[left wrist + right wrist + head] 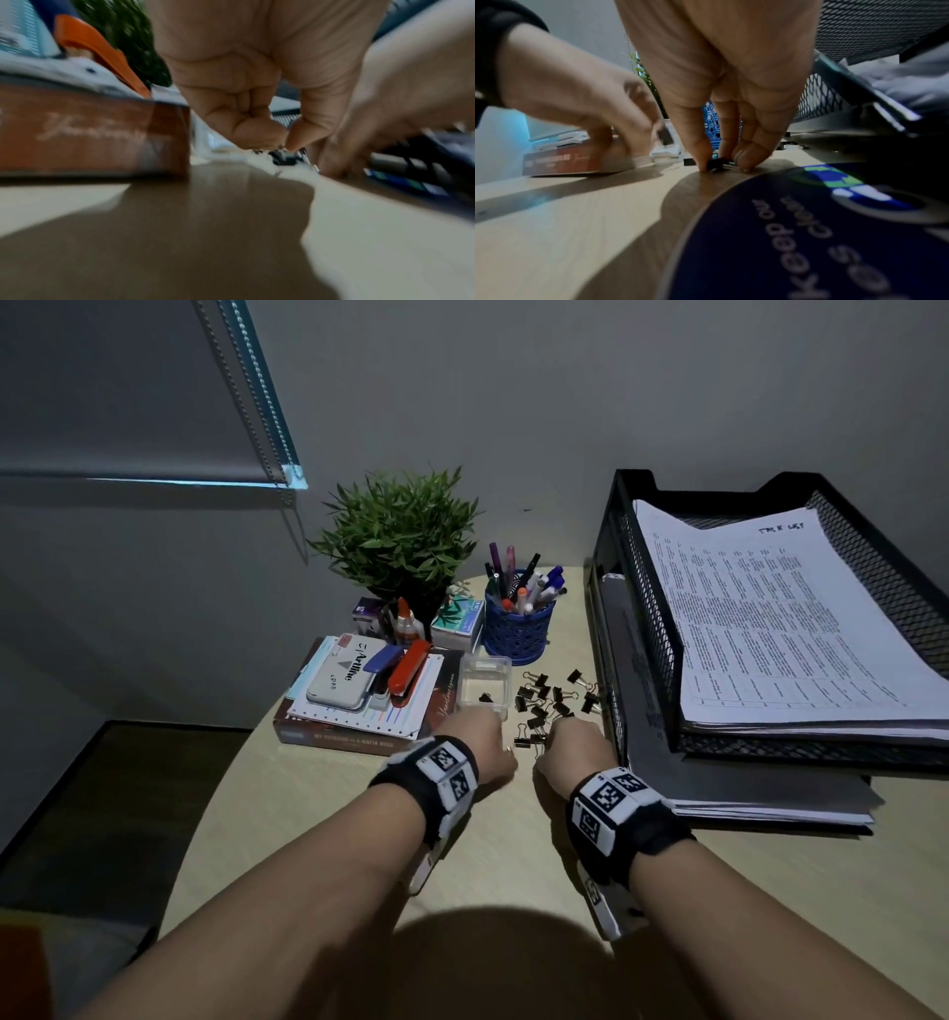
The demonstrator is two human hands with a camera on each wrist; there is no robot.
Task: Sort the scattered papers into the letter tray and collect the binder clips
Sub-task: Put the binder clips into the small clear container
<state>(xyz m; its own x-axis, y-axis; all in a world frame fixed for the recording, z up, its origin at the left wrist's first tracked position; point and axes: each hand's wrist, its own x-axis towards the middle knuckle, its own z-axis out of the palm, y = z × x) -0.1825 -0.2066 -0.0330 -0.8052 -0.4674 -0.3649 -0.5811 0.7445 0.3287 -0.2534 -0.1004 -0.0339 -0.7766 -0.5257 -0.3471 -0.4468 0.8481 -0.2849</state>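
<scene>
- Dim room, grey wall, a roller blind (pixel 154 403) off to the left, and a pale wood desk (pixel 318 814).
- Papers (pixel 760 618) sit in the black mesh letter tray (pixel 883 567) on the right.
- Binder clips (pixel 552 698) lie scattered between the tray and a clear box (pixel 485 683), which has one clip inside.
- Right hand (pixel 575 752) pinches a clip (pixel 717 163) against the desk.
- Left hand (pixel 480 744) looks fingertip-pinched on a dark clip, though it's blurry.
</scene>
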